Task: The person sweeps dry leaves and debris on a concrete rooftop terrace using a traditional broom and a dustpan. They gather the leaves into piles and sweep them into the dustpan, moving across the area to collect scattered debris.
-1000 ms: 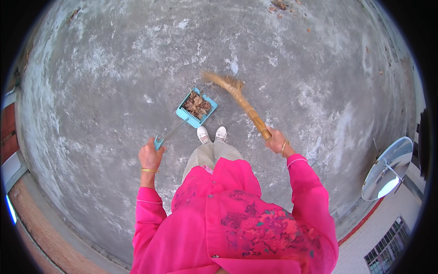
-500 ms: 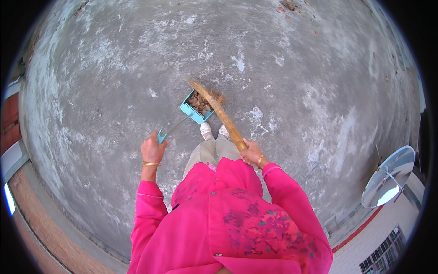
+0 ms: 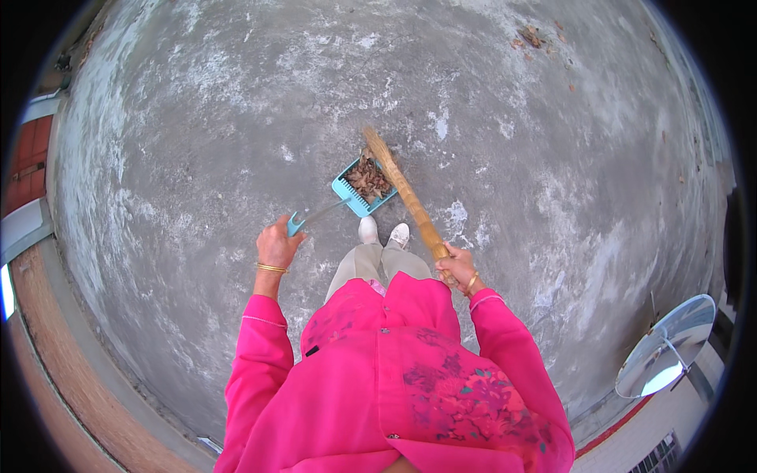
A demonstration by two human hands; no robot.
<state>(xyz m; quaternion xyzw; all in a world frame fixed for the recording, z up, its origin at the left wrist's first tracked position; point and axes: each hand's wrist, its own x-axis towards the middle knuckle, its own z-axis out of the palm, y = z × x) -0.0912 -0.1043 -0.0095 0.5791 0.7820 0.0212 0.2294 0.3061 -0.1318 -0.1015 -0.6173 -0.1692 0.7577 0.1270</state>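
My left hand is closed round the top of the handle of a light-blue dustpan. A toothed edge runs along the pan's near side, and brown dry leaves fill it. My right hand grips the lower end of a straw broom. From there the broom slants up and to the left, its bristle end reaching the far right side of the pan, close against the leaves. Whether the bristles touch the floor I cannot tell.
My white shoes stand just behind the pan on worn grey concrete. A small scatter of leaves lies far to the right. A satellite dish is at the lower right. Red doors and a brick wall edge the left.
The broom head has shifted right across the pan, uncovering more of the leaves. Pan, broom and both hands now appear farther right in the view, and my right shoe has moved slightly.
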